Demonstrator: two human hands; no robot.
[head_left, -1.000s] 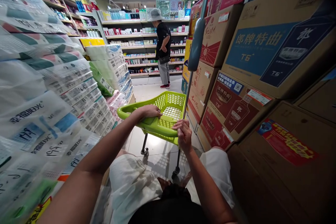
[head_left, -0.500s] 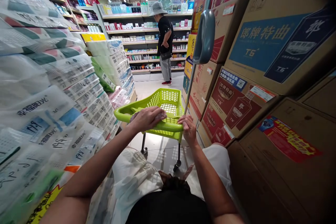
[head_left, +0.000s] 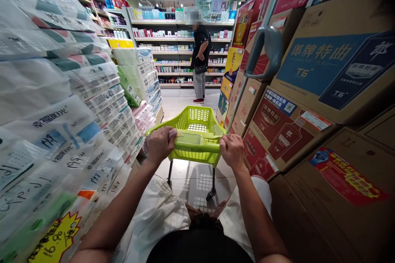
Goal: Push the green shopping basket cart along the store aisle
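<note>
A lime-green plastic shopping cart (head_left: 197, 157) on thin metal legs with small casters stands before my knees. My left hand (head_left: 160, 144) is wrapped round the left part of its handlebar, with a bit of crumpled pinkish material at the fingers. Around the right end of the same bar, my right hand (head_left: 232, 151) is closed. Inside the basket, slots let the floor show through. A thin metal pole with a grey-blue loop handle (head_left: 276, 59) rises just beyond my right hand; whether it is fixed to the cart I cannot tell.
Stacked packs of tissue paper (head_left: 58, 119) line the left side closely. Cardboard cartons (head_left: 327, 65) form a tall wall on the right. Ahead, a person in black (head_left: 201, 51) stands in front of shelves (head_left: 173, 39) of small boxes and bottles.
My left hand has slid left along the handlebar, from near its middle. The cart has turned straighter and sits slightly farther right in view. The person's head has turned.
</note>
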